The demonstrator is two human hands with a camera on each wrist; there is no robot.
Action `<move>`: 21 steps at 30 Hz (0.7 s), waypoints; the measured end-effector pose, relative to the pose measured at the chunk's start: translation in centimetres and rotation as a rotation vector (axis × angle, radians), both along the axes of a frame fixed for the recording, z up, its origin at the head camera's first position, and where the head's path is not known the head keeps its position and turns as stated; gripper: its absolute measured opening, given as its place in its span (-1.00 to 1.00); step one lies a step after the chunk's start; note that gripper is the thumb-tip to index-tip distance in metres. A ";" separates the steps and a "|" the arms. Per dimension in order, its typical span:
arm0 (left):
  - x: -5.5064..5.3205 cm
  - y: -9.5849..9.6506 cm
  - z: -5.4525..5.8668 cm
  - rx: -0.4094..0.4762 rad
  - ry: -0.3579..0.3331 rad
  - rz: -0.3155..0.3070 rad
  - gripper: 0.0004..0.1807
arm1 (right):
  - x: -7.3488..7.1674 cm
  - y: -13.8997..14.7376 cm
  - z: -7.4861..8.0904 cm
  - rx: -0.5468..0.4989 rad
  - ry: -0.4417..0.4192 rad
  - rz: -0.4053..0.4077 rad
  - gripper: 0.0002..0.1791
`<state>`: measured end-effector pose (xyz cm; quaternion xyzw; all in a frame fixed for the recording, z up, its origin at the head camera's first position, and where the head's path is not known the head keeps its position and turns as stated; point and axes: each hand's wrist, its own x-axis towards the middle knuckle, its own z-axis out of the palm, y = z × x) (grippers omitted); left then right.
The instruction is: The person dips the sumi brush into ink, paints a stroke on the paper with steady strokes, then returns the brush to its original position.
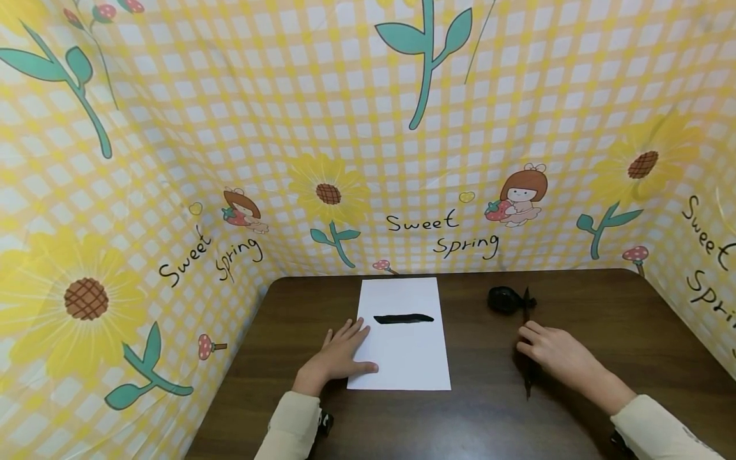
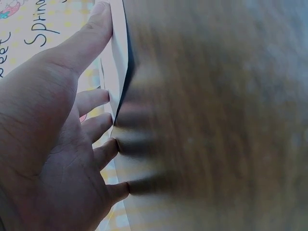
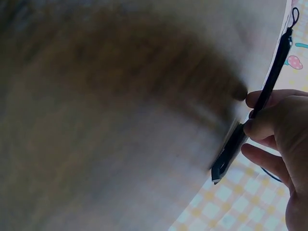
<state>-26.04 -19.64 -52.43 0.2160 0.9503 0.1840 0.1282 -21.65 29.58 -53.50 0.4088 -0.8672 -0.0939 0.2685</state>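
Observation:
My left hand (image 1: 339, 358) lies with spread, straight fingers along the left side of a white sheet of paper (image 1: 402, 361), the thumb on the sheet. In the left wrist view the paper's edge (image 2: 120, 57) lifts a little by the thumb (image 2: 91, 36). Across the paper's upper half runs one thick black horizontal stroke (image 1: 404, 319). Right of the sheet, my right hand (image 1: 552, 351) pinches a slim black brush (image 3: 279, 65) between thumb and fingers; a small cord loop tops its handle. In the head view, the brush's far end overlaps a small black knob beside a round black dish (image 1: 504, 299).
The dark brown table (image 1: 471, 421) carries the paper and dish. Yellow checked cloth (image 1: 345, 115) with flowers and "Sweet Spring" lettering stands as a wall behind the table and along both sides.

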 end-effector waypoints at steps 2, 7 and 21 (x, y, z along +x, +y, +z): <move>0.0 0.0 0.0 0.000 -0.001 -0.001 0.07 | 0.0 0.1 -0.1 -0.004 0.000 0.003 -0.63; 0.0 0.0 0.0 -0.004 0.003 -0.001 0.07 | 0.0 0.2 -0.1 -0.011 0.001 0.004 -0.60; -0.2 -0.1 -0.2 -0.004 0.000 0.002 0.08 | -0.1 0.3 -0.1 -0.032 -0.001 0.004 -0.56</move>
